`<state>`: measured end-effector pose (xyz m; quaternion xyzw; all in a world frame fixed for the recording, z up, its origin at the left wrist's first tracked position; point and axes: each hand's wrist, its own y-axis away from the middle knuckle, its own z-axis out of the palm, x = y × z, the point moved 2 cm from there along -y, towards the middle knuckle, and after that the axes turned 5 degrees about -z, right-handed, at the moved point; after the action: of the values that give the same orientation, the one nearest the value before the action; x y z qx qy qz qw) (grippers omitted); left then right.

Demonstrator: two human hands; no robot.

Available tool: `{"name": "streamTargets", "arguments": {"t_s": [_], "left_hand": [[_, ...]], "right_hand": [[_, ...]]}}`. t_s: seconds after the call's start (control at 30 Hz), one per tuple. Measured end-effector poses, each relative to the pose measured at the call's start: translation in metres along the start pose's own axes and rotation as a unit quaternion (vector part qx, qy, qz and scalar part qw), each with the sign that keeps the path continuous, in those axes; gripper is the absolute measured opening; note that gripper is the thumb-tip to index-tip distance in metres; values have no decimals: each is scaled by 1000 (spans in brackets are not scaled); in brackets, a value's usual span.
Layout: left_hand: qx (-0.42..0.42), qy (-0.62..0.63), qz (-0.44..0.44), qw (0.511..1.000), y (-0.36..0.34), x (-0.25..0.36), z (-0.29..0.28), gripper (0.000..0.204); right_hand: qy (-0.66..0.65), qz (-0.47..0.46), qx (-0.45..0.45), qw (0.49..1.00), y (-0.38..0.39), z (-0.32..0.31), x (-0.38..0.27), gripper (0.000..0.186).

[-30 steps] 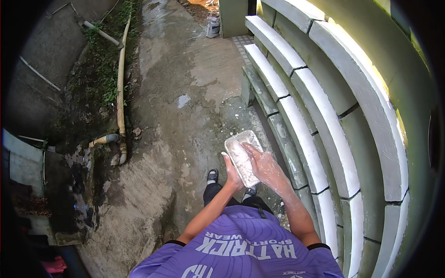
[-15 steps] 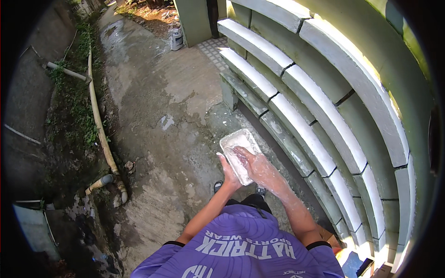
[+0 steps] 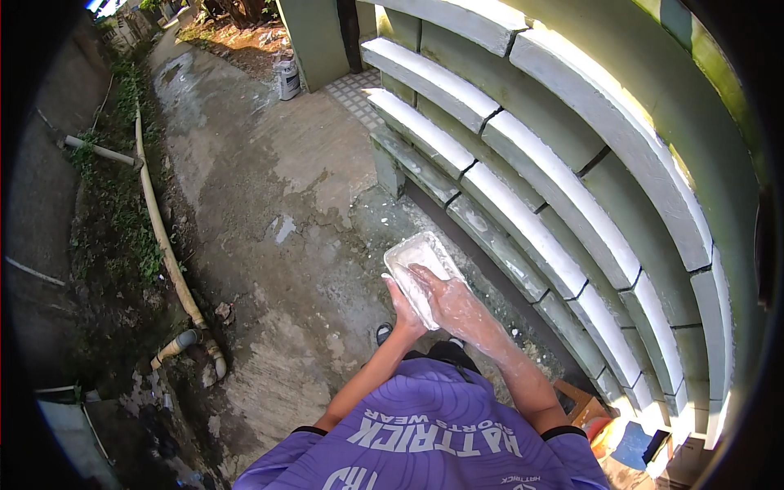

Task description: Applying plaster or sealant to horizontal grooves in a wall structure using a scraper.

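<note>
A shallow white rectangular tray (image 3: 443,251), smeared with a white pasty material, is held in front of my body. My left hand (image 3: 404,309) grips its near left side, with the thumb along the edge and the other fingers mostly hidden beneath. Inside the tray lies my right hand (image 3: 445,296), its fingers stretched out against the white material. White residue coats the right hand and forearm. Whether the right fingers pinch any of the material cannot be made out.
Curved tiered ledges (image 3: 563,208) with white tops rise on the right. A pale pipe (image 3: 163,237) runs along the plants at left. A white bag (image 3: 287,79) stands by the far pillar (image 3: 314,45). An orange-and-blue item (image 3: 629,445) sits at the lower right.
The view has turned slightly, so the ledges and bag appear farther left. My right hand has shifted a little within the tray; my left hand keeps its hold.
</note>
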<state>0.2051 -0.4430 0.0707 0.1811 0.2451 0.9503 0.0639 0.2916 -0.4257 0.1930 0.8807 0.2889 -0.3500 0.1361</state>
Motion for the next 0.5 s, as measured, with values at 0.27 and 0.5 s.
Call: {"name": "streamTargets", "arguments": {"t_s": [0.27, 0.5], "left_hand": [[-29, 45, 53, 997, 6, -17, 20, 79], [-20, 81, 67, 994, -3, -36, 21, 77]], "right_hand": [[97, 21, 30, 995, 13, -36, 12, 45], [-30, 7, 105, 994, 21, -22, 28, 43]]}}
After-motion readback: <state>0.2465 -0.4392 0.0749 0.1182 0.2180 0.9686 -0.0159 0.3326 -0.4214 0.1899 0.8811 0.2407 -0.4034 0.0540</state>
